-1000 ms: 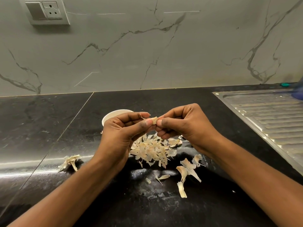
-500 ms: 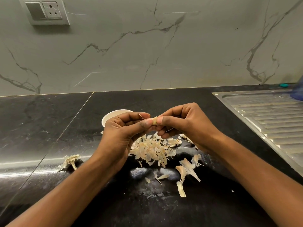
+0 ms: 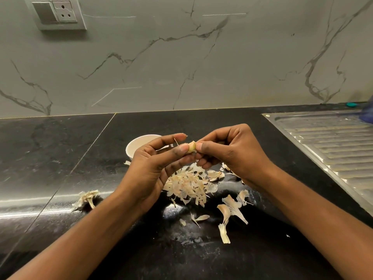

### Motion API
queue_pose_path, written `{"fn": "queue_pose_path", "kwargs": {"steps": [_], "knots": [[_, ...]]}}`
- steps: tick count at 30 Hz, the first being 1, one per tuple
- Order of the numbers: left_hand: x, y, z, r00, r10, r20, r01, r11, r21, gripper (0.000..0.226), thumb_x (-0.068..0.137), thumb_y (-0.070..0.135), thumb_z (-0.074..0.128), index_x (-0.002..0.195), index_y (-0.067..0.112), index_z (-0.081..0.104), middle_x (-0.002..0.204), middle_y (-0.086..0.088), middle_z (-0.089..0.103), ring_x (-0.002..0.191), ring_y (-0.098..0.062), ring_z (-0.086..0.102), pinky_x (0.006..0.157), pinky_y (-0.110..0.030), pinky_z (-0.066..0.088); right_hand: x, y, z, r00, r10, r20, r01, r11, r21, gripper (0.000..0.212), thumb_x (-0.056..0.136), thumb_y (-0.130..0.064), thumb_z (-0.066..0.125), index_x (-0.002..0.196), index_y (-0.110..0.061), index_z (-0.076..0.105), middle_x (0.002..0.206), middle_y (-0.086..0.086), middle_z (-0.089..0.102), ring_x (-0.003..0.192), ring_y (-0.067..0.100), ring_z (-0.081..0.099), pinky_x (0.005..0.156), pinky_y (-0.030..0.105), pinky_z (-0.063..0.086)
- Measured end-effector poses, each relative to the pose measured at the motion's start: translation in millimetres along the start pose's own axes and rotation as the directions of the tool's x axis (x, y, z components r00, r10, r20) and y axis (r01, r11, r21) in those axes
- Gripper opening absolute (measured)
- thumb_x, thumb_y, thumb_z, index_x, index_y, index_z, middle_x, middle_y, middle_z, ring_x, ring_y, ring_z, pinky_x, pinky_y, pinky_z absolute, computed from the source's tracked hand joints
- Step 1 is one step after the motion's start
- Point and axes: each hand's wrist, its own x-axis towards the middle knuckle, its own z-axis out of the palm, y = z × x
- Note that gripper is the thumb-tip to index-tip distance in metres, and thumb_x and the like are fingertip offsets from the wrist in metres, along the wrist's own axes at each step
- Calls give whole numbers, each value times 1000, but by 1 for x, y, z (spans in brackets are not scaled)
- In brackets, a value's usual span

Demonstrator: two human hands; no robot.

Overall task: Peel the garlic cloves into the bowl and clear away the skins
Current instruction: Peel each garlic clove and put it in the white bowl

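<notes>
Pinched between the curled fingertips of the left hand (image 3: 153, 168) and the right hand (image 3: 228, 156), in the air just in front of the white bowl (image 3: 137, 144): one small garlic clove (image 3: 191, 146), pale yellow, a thin sliver of skin lifting beside it. Below, on the black worktop (image 3: 60, 158), a heap of papery skins (image 3: 189, 184), with a husk stub (image 3: 86, 198) apart to the left. Probably well into the peeling; this clove unfinished, clearing not begun. Bowl contents hidden.

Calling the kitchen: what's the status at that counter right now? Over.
Left hand and right hand both pinch one garlic clove. Clove not yet in white bowl, just behind left hand. Loose skins heaped on counter below; nothing blocking.
</notes>
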Motion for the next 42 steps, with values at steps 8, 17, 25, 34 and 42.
{"fn": "queue_pose_path", "kwargs": {"steps": [8, 17, 25, 34, 42], "knots": [[1, 0, 2, 999, -29, 16, 30, 998, -49, 41, 86, 3, 71, 127, 0, 66, 115, -24, 76, 98, -29, 78, 82, -30, 65, 0, -1, 1, 998, -52, -18, 51, 998, -37, 12, 93, -6, 76, 101, 3, 79, 82, 16, 80, 69, 27, 78, 64, 31, 65], [1, 0, 2, 999, -41, 29, 43, 998, -49, 38, 84, 6, 70, 121, 2, 67, 114, -23, 76, 97, -29, 78, 76, -27, 65, 1, -2, -1, 1000, -9, -8, 9, 1000, -20, 13, 94, -8, 76, 102, 2, 79, 85, 16, 80, 72, 26, 78, 66, 31, 65], [2, -1, 0, 1000, -18, 13, 18, 1000, -12, 39, 78, 4, 73, 117, 0, 69, 111, -22, 77, 93, -28, 79, 76, -28, 65, 2, -4, -3, 998, 32, 46, -31, 999, -24, 15, 91, -7, 78, 102, 2, 79, 86, 18, 80, 74, 29, 78, 67, 32, 66], [3, -6, -2, 1000, -29, 13, 29, 998, -55, 28, 79, -1, 71, 107, -2, 72, 107, -23, 77, 91, -27, 79, 73, -24, 64, -2, 1, 6, 997, -62, -53, 61, 998, -27, 6, 92, 1, 77, 96, 5, 79, 79, 17, 79, 65, 26, 76, 62, 30, 64], [3, -6, 1, 996, -74, 47, 78, 992, -101, 25, 84, 4, 70, 108, -1, 75, 111, -24, 75, 91, -24, 77, 74, -24, 64, -2, 1, 11, 989, -122, -82, 116, 990, -83, 3, 89, -8, 80, 90, -5, 80, 74, 14, 77, 61, 23, 72, 59, 29, 63]]}}
